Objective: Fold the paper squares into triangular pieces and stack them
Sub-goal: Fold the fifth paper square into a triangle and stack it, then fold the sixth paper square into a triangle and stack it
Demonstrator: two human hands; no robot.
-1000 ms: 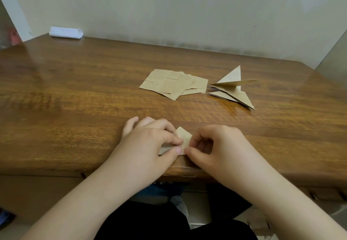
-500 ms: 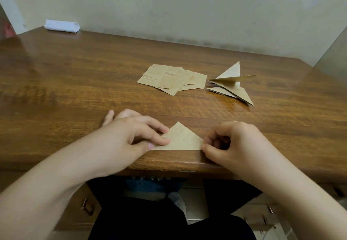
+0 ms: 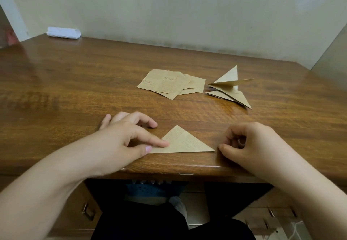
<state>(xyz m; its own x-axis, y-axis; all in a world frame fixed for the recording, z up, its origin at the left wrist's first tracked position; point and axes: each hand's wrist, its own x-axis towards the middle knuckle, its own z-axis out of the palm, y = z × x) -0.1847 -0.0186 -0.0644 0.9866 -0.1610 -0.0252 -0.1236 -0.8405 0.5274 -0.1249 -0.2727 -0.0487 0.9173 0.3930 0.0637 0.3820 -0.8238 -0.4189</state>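
One folded triangle [image 3: 185, 142] lies flat near the front edge of the bench [image 3: 75, 93], with its long side toward us. Our left hand [image 3: 124, 138] has its pointer finger laid on the left corner and its thumb at the edge just below, so it pinches that corner down. Our right hand [image 3: 246, 142] sits just beside the right corner with its fingers curled in, and it holds nothing. We cannot tell if its thumb touches the paper tip.

We think this paper is very light and thin. It bends easily and could slide on the shiny wood, and a puff of air could move it. A good place to take it is by a corner or along the folded long side, where it is thicker and stiffer.

Farther back, in the middle, some paper squares [image 3: 169, 84] lie flat and overlap. Right next to them is the stack of triangles [image 3: 231, 89], and one of them springs open a bit. A small white bundle [image 3: 63, 32] rests at the far left corner by the wall.
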